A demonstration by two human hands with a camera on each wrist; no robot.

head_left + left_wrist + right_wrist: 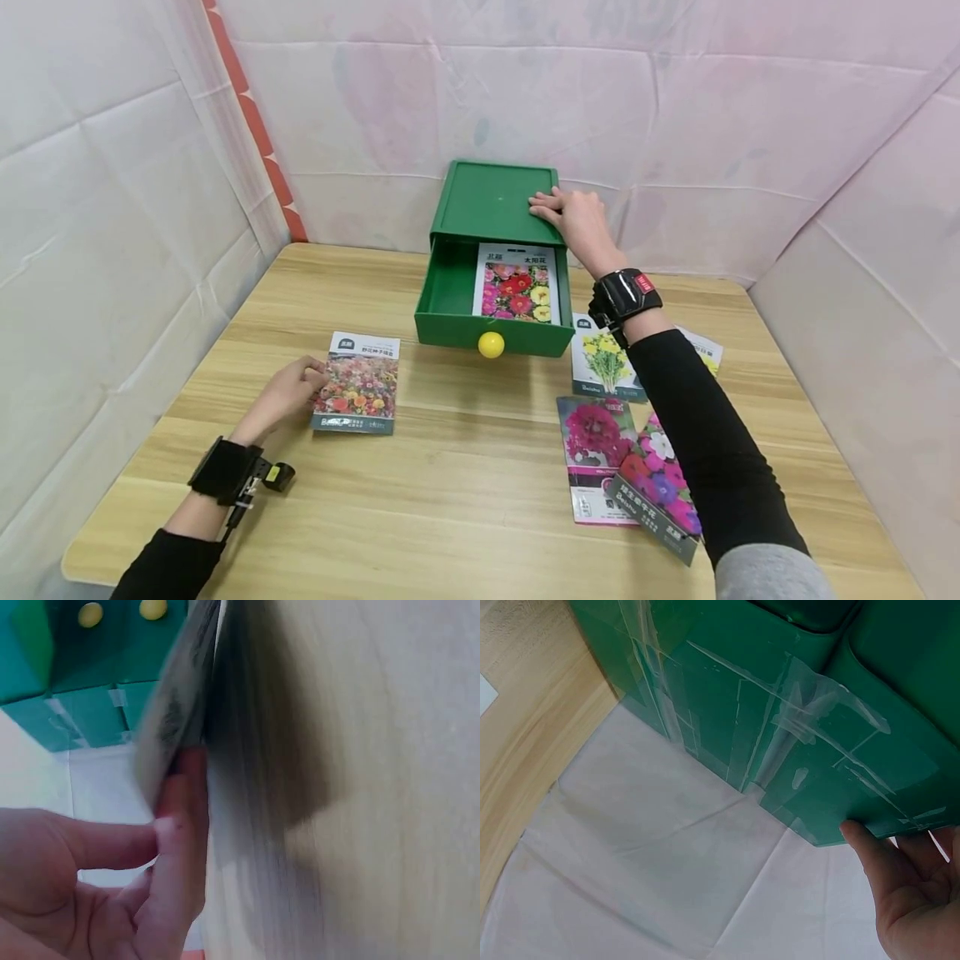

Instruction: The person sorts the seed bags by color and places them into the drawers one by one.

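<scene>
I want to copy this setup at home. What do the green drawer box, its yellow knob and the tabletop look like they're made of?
The green drawer box looks like moulded plastic: smooth, uniform colour, slight sheen, with clear tape on its side. The yellow knob seems glossy plastic, round and evenly coloured. The tabletop shows pale wood grain in planks, probably laminate or sealed wood; which one cannot be told.

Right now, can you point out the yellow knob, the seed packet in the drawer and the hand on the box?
yellow knob (491,344), head view, its middle
seed packet (517,285), head view, its flower picture
right hand (573,218), head view, its back
</scene>
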